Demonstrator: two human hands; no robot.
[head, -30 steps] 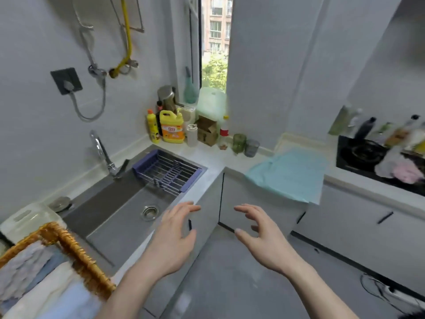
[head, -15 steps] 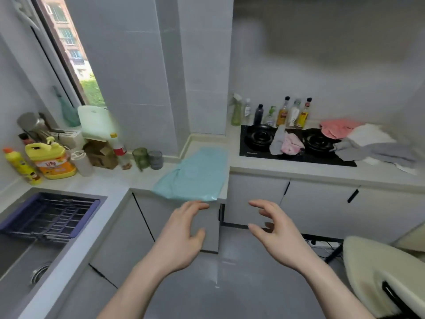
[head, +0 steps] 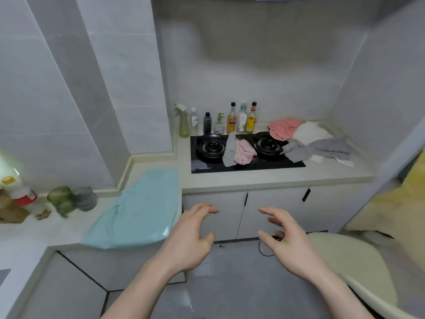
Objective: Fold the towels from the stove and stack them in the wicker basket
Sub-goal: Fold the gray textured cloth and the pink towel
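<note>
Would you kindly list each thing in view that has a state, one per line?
Left hand: open, empty, held over the floor.
Right hand: open, empty, fingers spread.
Pink towel: crumpled between the burners.
Grey towel: unfolded, on the stove's right edge.
Coral towel: bunched up.
White towel: bunched up.
Blue cloth: spread flat, overhanging the counter's edge.
Cabinet doors: closed.

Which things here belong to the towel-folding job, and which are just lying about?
Job: pink towel and pale grey towel between the burners; coral towel, white towel, grey towel at the stove's right; both empty hands.

Lying about: bottles, teal sheet, green cup.
</note>
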